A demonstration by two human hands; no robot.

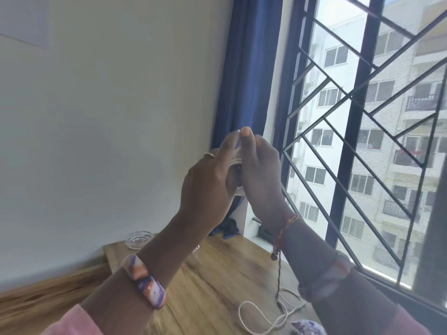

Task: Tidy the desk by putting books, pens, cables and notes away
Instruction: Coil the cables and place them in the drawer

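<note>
Up at chest height, well above the wooden desk (217,269), two hands meet in front of a blue curtain (249,68). Farthest left on the desk, near the wall, sits a clear glass dish (139,238). A chunky purple, orange and white bangle (145,281) circles the left wrist. The left hand (208,184) has its fingers stretched upward, a ring on one finger, with coils of white cable (235,162) wound around them. The right hand (260,170) presses against it from the other side, thumb and fingers pinching the coils where the two hands meet. A red-and-yellow thread bracelet (283,228) hangs from the right wrist, and a similar bangle sits farther down that arm. The cable's loose end lies in loops on the desk (256,317) below the right forearm. At the right, a barred window (362,117) faces apartment blocks.
</note>
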